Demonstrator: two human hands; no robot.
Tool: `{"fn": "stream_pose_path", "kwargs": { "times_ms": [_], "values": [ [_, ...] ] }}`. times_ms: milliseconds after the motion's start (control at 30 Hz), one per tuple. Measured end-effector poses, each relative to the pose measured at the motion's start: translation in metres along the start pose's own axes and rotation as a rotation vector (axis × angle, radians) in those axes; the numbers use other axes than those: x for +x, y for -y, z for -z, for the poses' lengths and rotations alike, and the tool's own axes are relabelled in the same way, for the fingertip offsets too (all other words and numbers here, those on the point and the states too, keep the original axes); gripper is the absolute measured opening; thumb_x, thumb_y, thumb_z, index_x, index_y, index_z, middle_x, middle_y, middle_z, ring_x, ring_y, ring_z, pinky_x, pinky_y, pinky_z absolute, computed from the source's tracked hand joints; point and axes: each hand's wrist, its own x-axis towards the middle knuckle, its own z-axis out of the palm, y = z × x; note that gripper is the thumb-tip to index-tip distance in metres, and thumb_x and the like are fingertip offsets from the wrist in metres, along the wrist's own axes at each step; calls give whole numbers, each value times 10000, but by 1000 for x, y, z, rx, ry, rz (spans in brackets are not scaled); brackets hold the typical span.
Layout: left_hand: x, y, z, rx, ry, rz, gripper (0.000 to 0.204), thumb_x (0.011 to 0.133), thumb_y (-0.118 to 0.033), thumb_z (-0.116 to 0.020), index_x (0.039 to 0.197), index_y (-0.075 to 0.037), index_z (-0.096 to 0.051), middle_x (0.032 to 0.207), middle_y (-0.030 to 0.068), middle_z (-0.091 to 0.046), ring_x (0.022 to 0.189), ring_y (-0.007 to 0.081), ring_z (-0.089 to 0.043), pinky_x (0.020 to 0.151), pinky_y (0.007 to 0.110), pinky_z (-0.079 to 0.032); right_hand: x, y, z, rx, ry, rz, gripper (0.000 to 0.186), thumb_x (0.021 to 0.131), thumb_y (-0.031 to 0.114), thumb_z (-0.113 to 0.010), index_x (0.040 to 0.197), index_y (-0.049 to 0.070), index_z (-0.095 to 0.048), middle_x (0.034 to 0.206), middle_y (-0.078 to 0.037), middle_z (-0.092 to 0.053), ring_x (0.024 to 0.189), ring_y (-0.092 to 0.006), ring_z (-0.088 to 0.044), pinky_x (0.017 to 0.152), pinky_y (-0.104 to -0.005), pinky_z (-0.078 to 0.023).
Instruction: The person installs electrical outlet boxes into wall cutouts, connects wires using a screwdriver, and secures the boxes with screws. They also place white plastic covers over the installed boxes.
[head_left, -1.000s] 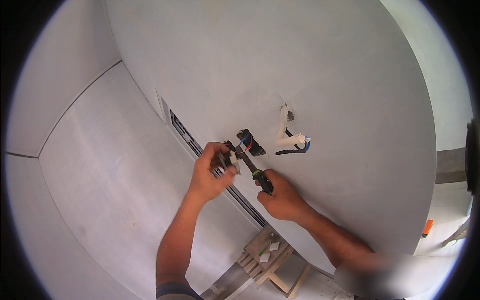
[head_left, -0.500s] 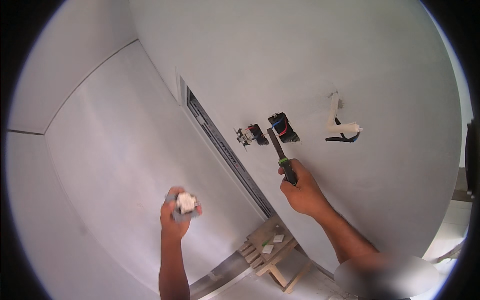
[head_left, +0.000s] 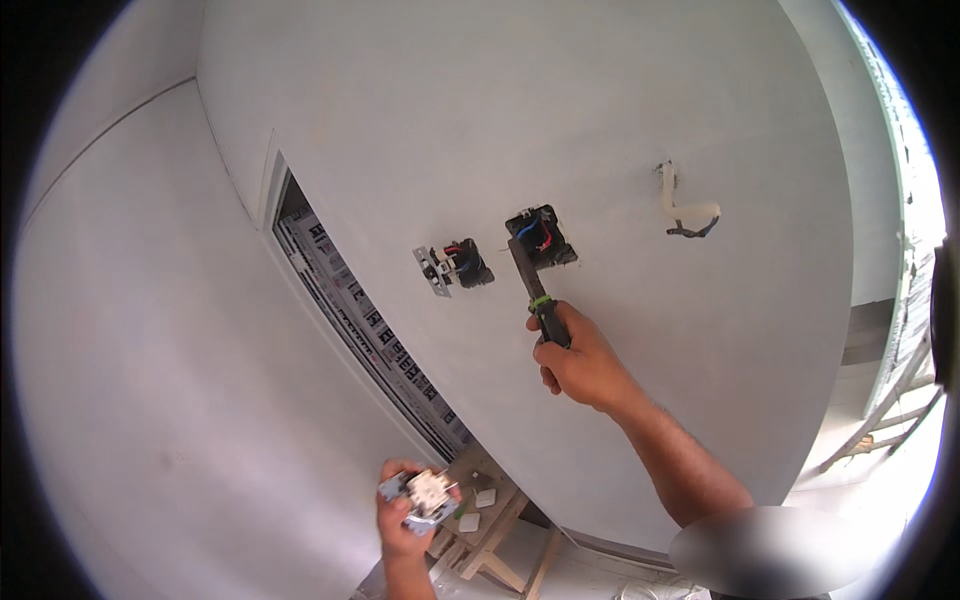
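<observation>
My right hand (head_left: pixel 585 365) is closed round the dark handle of a flat-bladed hand tool (head_left: pixel 527 272) with a bright green collar. Its blade tip overlaps the left edge of a black wall box (head_left: pixel 548 238) with blue and red wires inside; whether they touch I cannot tell. Low down, my left hand (head_left: pixel 400 520) grips a wall socket or switch insert (head_left: pixel 430 494), with a grey metal frame and a cream-white body. Another black box (head_left: pixel 474 264) sits to the left of the first, with a similar insert (head_left: pixel 434 271) hanging out of it on wires.
A cream conduit (head_left: pixel 672 195) with dark wire ends sticks out of the wall at the right. Beyond a tall opening (head_left: pixel 360 320) stand printed panels. A wooden bench (head_left: pixel 495 555) with white square pieces (head_left: pixel 470 522) is below. A ladder-like wooden frame (head_left: pixel 890 420) leans at far right.
The view has shifted, so the boxes appear further left. My left hand, with the insert, has come lower and closer to the wall. The tool's tip stays by the same box.
</observation>
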Motion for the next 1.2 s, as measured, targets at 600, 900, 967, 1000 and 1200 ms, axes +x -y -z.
{"fn": "stream_pose_path", "kwargs": {
  "times_ms": [600,900,967,1000,1200],
  "values": [
    [184,16,-111,168,265,-228,856,778,-275,-711,1525,-14,-386,1447,188,-547,1318,358,-564,1142,458,-438,7,-7,23,-380,-130,176,312,866,84,-563,1157,-28,-549,882,-129,-561,794,-206,-546,746,-363,-471],
    [192,17,-135,214,272,-305,845,807,-120,-740,1552,-85,-343,1569,164,-439,1363,356,-535,1119,481,-478,6,-2,40,-222,19,191,309,860,69,-583,1155,-16,-552,840,-113,-538,718,-202,-506,691,-355,-446],
    [191,17,-146,203,261,-291,829,829,-110,-740,1554,-116,-339,1564,159,-440,1344,366,-550,1069,510,-527,7,-3,45,-213,46,167,304,863,70,-587,1155,-8,-555,839,-109,-541,706,-199,-507,682,-354,-448],
    [193,16,-144,201,273,-300,815,848,-84,-725,1559,-126,-330,1562,158,-439,1329,381,-560,1046,523,-542,7,-5,44,-203,49,176,302,865,72,-589,1155,-4,-556,839,-109,-543,701,-198,-510,678,-354,-449],
    [201,17,-135,213,293,-319,795,899,-26,-685,1579,-169,-300,1531,159,-462,1296,433,-581,1010,539,-571,8,0,47,-209,131,118,405,883,121,-614,1224,-59,-491,963,-288,-637,919,-471,-654,822,-512,-506]
  ]
}}
